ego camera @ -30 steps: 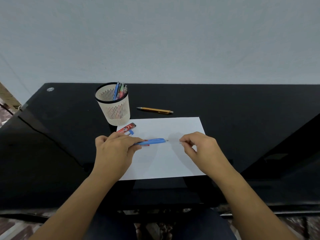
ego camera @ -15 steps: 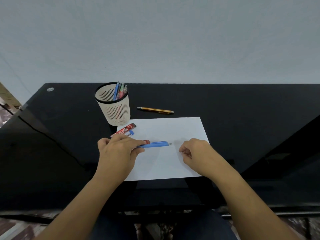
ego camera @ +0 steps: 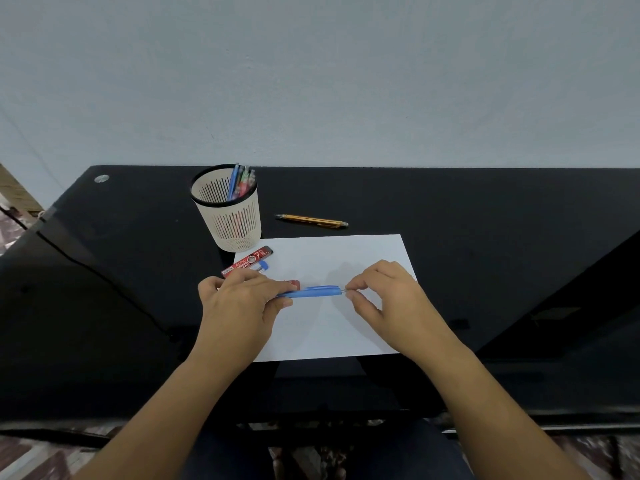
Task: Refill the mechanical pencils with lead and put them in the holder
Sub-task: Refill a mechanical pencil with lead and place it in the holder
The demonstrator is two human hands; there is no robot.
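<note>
My left hand point(ego camera: 239, 303) grips a blue mechanical pencil point(ego camera: 313, 292) by its left end and holds it level over a white sheet of paper point(ego camera: 332, 327). My right hand point(ego camera: 384, 299) pinches the pencil's right tip between thumb and forefinger. A red lead case point(ego camera: 251, 261) lies at the sheet's far left corner, with a small blue piece beside it. A second red piece point(ego camera: 292, 283) shows just behind my left fingers. The cream slotted holder point(ego camera: 230, 216) stands behind the sheet with several pencils in it. An orange mechanical pencil point(ego camera: 311, 221) lies on the table to its right.
The black glass table point(ego camera: 485, 244) runs to a pale wall at the back. Its front edge lies just below the sheet, above my lap. A dark cable point(ego camera: 104, 275) crosses the left part of the table.
My right hand rose from the paper and moved left to the blue pencil's tip, which it now pinches. My left hand kept hold of the pencil's other end.
</note>
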